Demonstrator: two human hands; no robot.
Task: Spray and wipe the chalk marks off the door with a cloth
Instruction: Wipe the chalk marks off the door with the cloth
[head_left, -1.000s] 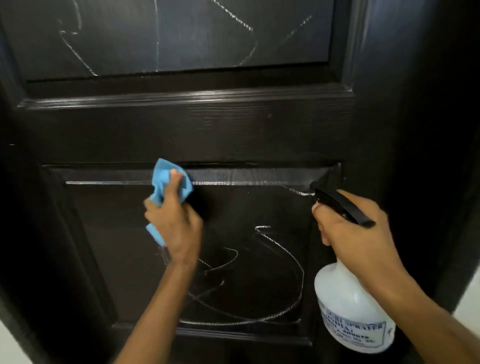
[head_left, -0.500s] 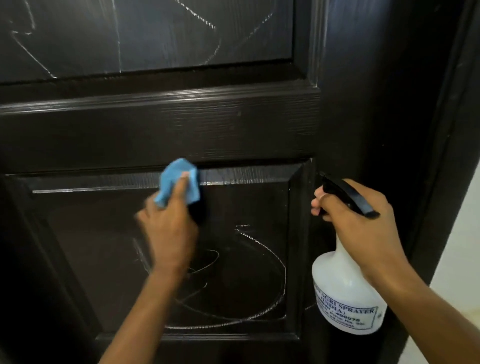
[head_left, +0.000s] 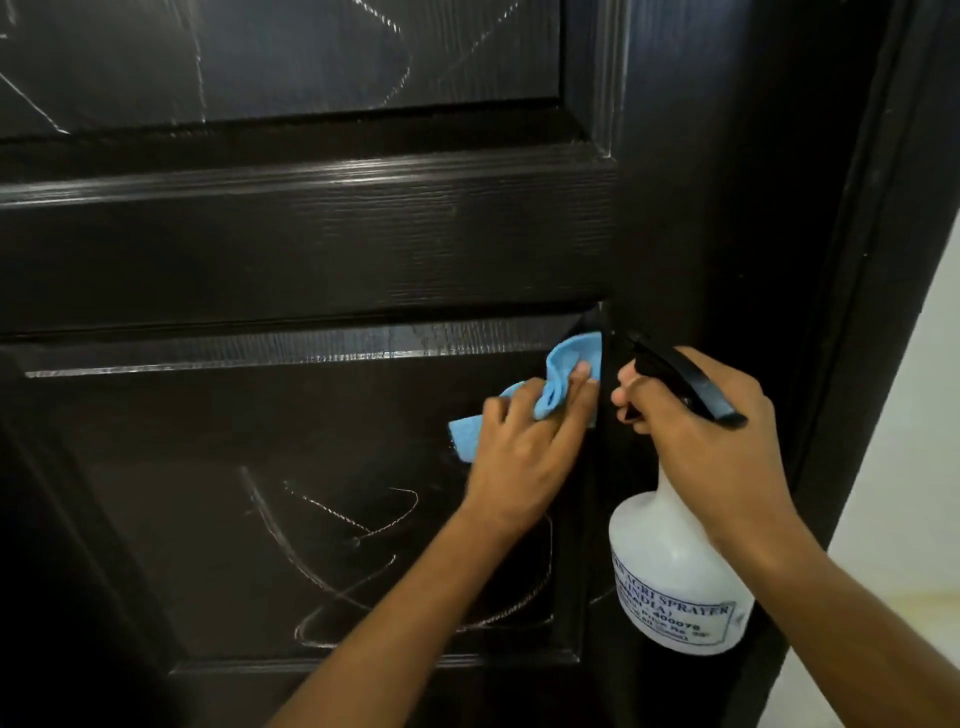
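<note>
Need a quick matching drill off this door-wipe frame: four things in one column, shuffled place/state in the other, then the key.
Column 1
1. blue cloth
2. spray bottle
3. left hand
4. chalk marks

Column 2
A. gripped at the neck by the right hand, white body hanging below
B. looping white lines on the lower door panel
C. presses the cloth against the panel
D. bunched at the lower panel's top right corner

Pairs: 1-D, 2-A, 3-C, 4-B
</note>
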